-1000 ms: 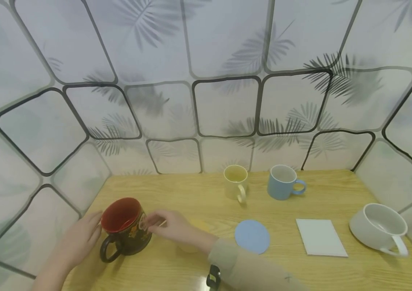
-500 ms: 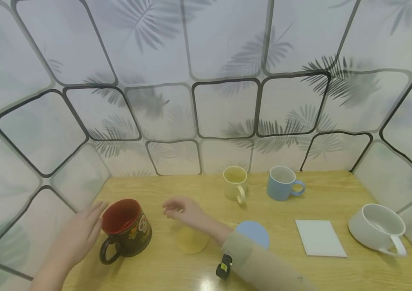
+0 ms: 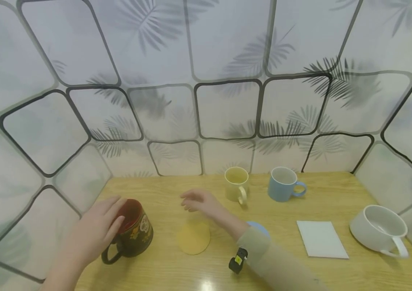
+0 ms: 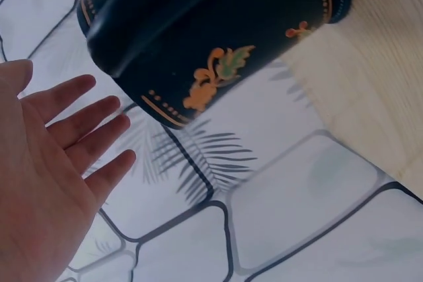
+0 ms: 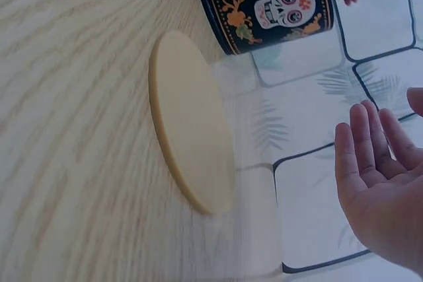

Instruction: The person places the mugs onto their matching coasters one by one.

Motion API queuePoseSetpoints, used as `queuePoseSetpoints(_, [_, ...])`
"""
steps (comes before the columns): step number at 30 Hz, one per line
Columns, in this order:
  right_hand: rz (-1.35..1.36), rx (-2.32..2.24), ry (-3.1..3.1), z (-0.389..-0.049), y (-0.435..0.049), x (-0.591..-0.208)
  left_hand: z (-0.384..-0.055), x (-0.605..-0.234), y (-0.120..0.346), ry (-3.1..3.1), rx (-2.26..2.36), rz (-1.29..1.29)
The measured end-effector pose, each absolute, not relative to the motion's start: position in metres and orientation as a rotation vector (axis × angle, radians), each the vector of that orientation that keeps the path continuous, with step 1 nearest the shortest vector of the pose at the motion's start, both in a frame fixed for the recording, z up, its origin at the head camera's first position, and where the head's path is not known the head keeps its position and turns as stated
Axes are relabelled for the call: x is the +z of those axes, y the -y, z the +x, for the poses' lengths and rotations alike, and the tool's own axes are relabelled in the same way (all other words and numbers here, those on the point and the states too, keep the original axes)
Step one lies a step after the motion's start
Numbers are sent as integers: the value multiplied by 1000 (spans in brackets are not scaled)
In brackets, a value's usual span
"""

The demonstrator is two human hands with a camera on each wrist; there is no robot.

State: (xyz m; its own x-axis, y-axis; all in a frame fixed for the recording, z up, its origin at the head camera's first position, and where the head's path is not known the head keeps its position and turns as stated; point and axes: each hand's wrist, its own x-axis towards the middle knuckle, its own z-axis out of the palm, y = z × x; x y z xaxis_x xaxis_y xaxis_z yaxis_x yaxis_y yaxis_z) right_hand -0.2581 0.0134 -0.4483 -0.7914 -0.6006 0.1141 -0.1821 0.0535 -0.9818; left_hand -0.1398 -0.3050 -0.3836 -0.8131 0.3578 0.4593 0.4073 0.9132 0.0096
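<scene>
A black mug (image 3: 137, 234) with a red inside stands upright at the left of the table, its handle toward the front. Orange flowers and a skull adorn its outside, as the right wrist view shows. My left hand (image 3: 97, 226) overlaps the mug's rim from the left; in the left wrist view its fingers (image 4: 99, 140) are extended and nothing lies in the palm. To the right, a round yellow coaster (image 3: 193, 239) lies flat on the wood. Above its far edge hovers my right hand (image 3: 204, 205), relaxed and holding nothing.
Toward the back stand a yellow mug (image 3: 234, 190) and a light blue mug (image 3: 279, 188). A blue round coaster (image 3: 259, 227) lies partly behind my right forearm. Further right are a white square coaster (image 3: 322, 239) and a wide white cup (image 3: 367, 232). Patterned walls enclose the table.
My right hand has left the black mug's side and moved right and away, uncovering the yellow coaster. My left hand has risen and shifted right over the mug's rim. The mug stays in place.
</scene>
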Motion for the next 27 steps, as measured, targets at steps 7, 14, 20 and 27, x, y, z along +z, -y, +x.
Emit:
queuePoseSetpoints(7, [-753, -1796, -2028, -265, -27, -446, -144, -387, 296, 2531, -107, -675])
queuePoseSetpoints(14, [-705, -1808, -2059, -271, -39, -443, -143, -394, 284, 2514, -51, -716])
queuePoseSetpoints(20, [-683, -1846, -2056, -275, -51, -441, -141, -394, 270, 2491, -59, -764])
queuePoseSetpoints(27, [-610, -1877, -2086, -279, -64, -435, -137, -395, 256, 2573, -103, -743])
